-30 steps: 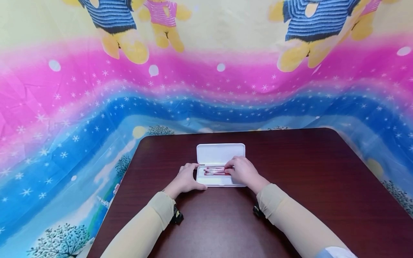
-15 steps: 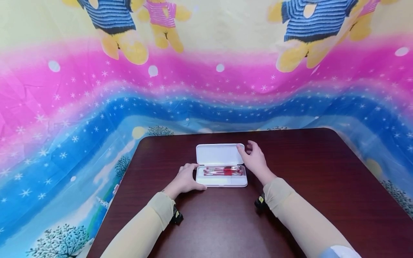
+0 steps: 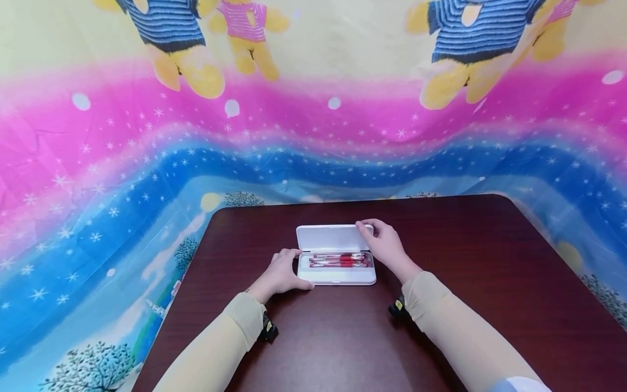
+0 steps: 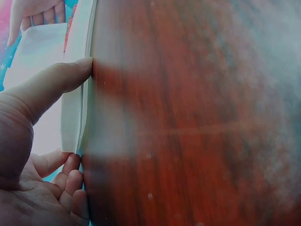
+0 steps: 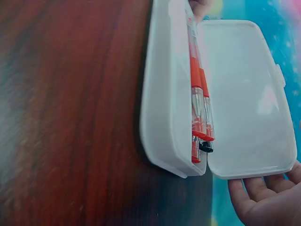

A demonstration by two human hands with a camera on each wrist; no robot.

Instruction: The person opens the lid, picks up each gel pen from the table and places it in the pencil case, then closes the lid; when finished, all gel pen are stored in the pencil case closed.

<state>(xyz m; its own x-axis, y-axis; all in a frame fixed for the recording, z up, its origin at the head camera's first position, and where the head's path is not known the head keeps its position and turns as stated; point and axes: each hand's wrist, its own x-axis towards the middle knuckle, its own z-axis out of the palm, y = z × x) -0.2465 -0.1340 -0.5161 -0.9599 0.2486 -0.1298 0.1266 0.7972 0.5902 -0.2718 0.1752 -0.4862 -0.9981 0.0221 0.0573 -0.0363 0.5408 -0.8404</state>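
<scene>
A white pencil case [image 3: 338, 275] lies on the table with its hinged lid [image 3: 325, 238] raised and tilted slightly forward. Inside, several red gel pens [image 3: 338, 261] lie side by side; the right wrist view shows their red grips and clear caps. My left hand [image 3: 280, 272] grips the case's left end, thumb [image 4: 75, 73] along the front wall and fingers round the back. At the lid's right end, my right hand [image 3: 387, 245] holds the edge. Its fingers [image 5: 258, 188] reach behind the lid in the right wrist view, where the thumb is hidden.
The case stands on a dark reddish-brown table [image 3: 465, 245] with rounded far corners. A printed curtain [image 3: 313, 141] hangs behind the table and along its sides. Dark wrist devices [image 3: 268, 329] sit at both cuffs.
My right hand has left the pens and moved up to the lid's right end. The lid now leans further forward. My left hand has stayed at the case's left end.
</scene>
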